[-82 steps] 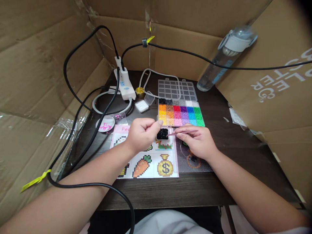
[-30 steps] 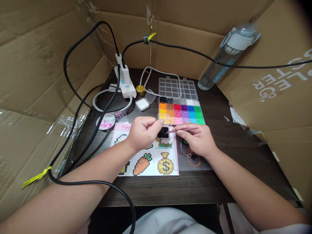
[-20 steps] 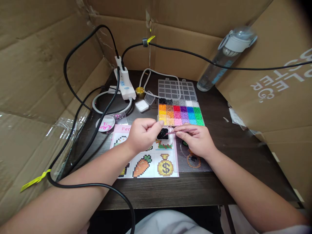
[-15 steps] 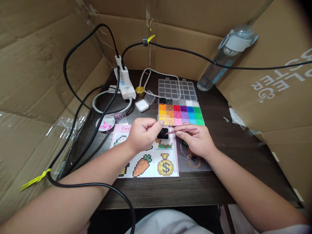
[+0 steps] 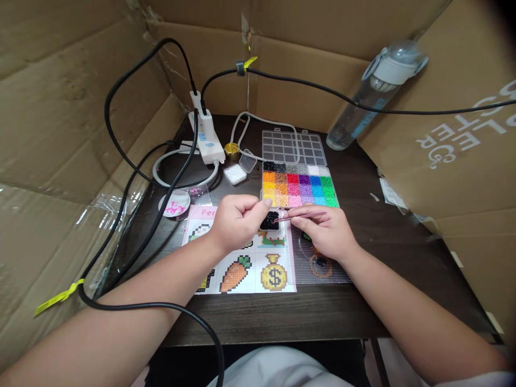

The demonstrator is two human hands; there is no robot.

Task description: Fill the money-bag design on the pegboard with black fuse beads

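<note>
My left hand is closed on a small clear box of black beads, its thumb at the box's left edge and its lid tilted up behind. Between the thumb and fingers of my right hand are pink tweezers, with their tips in the black beads. Under the box lies a pattern sheet with pixel pictures, among them a carrot and a money bag. A clear pegboard lies beneath my right hand, with an orange ring of beads and some black and green ones on it.
Behind my hands stands a sorting case of coloured beads, lid folded back. Left of it are a box of white beads, a round dish with pink beads and a power strip. A bottle leans at the back right. Black cables cross my left arm.
</note>
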